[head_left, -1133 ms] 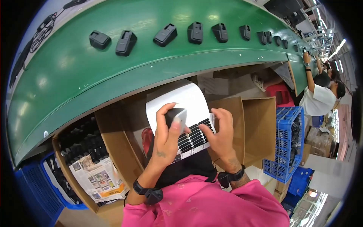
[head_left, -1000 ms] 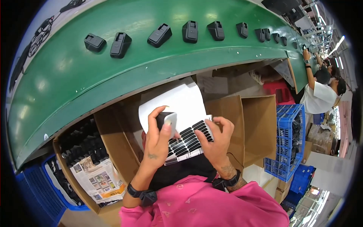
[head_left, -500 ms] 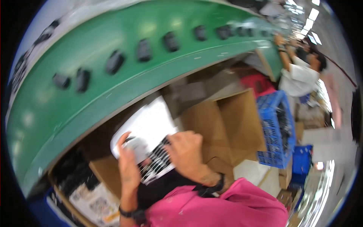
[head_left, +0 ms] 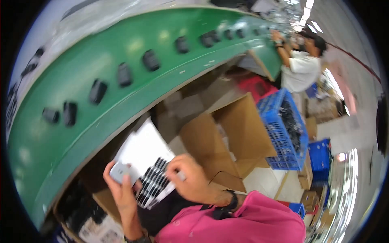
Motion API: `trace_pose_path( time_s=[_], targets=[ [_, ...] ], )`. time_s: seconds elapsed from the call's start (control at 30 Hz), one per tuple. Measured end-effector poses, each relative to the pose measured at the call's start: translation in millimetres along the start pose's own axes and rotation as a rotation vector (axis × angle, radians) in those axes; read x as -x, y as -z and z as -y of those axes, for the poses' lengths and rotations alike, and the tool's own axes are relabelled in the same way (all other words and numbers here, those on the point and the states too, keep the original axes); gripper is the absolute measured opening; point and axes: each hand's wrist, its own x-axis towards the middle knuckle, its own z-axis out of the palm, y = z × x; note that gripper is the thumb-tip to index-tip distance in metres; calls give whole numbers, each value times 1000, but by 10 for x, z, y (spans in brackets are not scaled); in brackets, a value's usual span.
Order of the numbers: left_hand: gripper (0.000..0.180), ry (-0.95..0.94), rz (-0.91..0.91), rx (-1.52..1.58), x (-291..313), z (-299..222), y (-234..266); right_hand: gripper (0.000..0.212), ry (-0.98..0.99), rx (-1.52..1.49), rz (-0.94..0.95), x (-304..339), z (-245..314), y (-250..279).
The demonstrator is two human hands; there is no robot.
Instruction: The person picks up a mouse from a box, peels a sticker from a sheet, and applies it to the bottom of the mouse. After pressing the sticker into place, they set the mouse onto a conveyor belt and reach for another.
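My left hand (head_left: pixel 123 194) is closed around a smooth silver-grey device (head_left: pixel 118 171) with rounded ends; its exact kind does not show. Beneath and beside it lies a white sheet (head_left: pixel 144 141) whose lower part carries rows of black rectangular stickers (head_left: pixel 153 181). My right hand (head_left: pixel 191 180) is over the sheet's right edge, fingers curled in a pinch. A small pale piece (head_left: pixel 181 175) shows at those fingertips, too blurred to name. The sheet is close to my lap, below the edge of the green bench.
Several dark handheld devices (head_left: pixel 123 74) lie in a row along the green bench (head_left: pixel 93 52). An open cardboard box (head_left: pixel 247 125) and a blue crate (head_left: pixel 279 133) of dark items stand right. Another box (head_left: pixel 111 206) is lower left. A person in white (head_left: pixel 300 71) works at the far end.
The whole view has shifted, so the bench devices appear farther left and lower. My right fingers have curled above the sticker rows, and the pale piece now shows there. The silver-grey device stays in my left hand.
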Motion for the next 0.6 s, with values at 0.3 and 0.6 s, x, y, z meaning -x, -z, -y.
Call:
trace_pose_path(
  time_s=[0.3,0.6],
  targets=[
    [51,194,330,196,450,-347,-124,8,-484,-787,197,-199,696,137],
    [41,35,445,68,544,-324,-58,9,-485,-819,257,-141,701,74]
  ],
)
